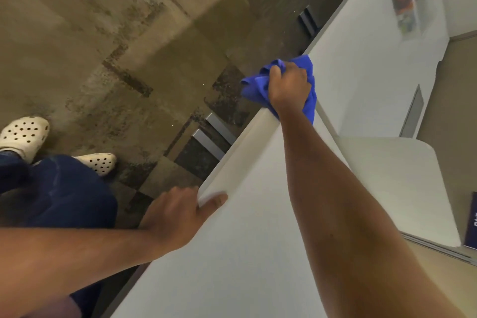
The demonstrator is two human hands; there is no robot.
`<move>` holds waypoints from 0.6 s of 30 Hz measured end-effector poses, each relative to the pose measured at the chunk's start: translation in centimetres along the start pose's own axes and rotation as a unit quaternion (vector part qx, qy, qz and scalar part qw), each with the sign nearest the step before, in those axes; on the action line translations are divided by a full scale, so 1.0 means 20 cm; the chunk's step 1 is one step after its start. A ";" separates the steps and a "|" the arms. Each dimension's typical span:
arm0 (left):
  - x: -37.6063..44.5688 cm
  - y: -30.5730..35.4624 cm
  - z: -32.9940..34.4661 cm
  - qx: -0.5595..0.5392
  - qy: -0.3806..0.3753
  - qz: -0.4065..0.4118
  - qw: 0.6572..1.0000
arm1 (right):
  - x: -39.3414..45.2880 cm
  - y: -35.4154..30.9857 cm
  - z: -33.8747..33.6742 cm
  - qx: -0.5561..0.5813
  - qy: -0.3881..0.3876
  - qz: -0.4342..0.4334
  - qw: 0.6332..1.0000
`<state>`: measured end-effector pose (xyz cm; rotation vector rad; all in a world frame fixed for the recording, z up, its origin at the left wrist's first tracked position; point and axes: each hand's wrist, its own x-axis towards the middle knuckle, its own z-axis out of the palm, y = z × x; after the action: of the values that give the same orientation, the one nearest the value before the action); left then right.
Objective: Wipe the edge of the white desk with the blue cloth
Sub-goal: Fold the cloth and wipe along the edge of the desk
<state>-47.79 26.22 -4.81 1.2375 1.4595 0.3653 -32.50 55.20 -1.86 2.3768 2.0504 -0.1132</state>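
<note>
Right hand (pixel 289 88) presses bunched blue cloth (pixel 254 82) on desk edge (pixel 232 160)

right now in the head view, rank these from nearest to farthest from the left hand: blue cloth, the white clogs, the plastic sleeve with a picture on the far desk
From the left hand, gripping the desk edge:
1. White clogs, on the floor to its left.
2. Blue cloth, bunched in the right hand farther along the edge.
3. Plastic sleeve, on the far desk top at upper right.

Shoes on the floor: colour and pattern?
White shoes with dark round holes, clearest in the head view.
</note>
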 end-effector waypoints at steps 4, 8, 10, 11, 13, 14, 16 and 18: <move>0.00 0.01 -0.01 -0.003 -0.005 0.003 1.000 | -0.03 0.07 0.00 0.083 0.027 0.004 0.996; 0.00 0.00 0.01 -0.001 -0.001 0.009 1.000 | -0.03 0.16 0.00 0.130 0.029 0.036 0.990; 0.01 0.00 0.00 0.004 -0.005 0.013 1.000 | -0.05 0.21 -0.01 0.129 0.038 0.080 0.988; 0.01 0.00 -0.01 0.003 -0.010 0.013 1.000 | -0.07 0.24 -0.02 0.121 0.042 0.100 0.987; 0.01 0.00 -0.01 0.000 -0.021 0.012 1.000 | -0.11 0.28 -0.04 0.098 0.033 0.132 0.986; 0.01 -0.01 -0.01 -0.001 -0.024 0.008 1.000 | -0.12 0.28 -0.05 0.091 0.021 0.146 0.985; 0.01 -0.01 0.00 0.000 -0.020 0.002 1.000 | -0.10 0.23 -0.07 0.074 -0.004 0.176 0.981; 0.02 -0.01 0.01 0.001 -0.010 0.005 1.000 | -0.06 0.16 -0.07 0.053 -0.023 0.202 0.978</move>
<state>-47.64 26.32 -5.22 1.2473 1.4386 0.3571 -29.45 53.53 -0.53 2.7670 1.5346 -0.2765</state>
